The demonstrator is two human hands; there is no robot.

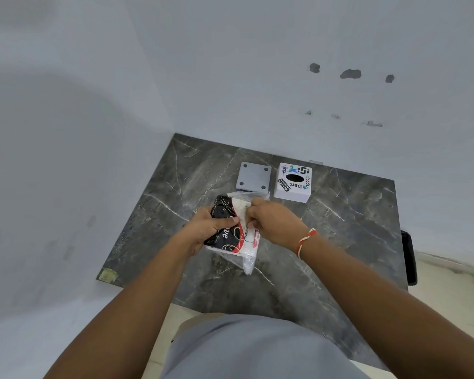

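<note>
Black, red and white plastic wrap: our left hand (207, 228) grips the tissue packet (226, 237) from its left side, fingers curled round it and thumb pressed across the printed face. Our right hand (274, 221) is curled at the packet's right edge, fingertips pinching the clear wrap and white tissue there. A red-and-white thread band (306, 241) circles the right wrist. We hold the packet tilted, over the middle of the dark marble worktop (353, 228). Beyond it, near the far edge, lie a grey square plate (253, 177) with four dark dots at its corners and, just beside it on the right, a white box (294, 184) with stickers round an oval hole.
</note>
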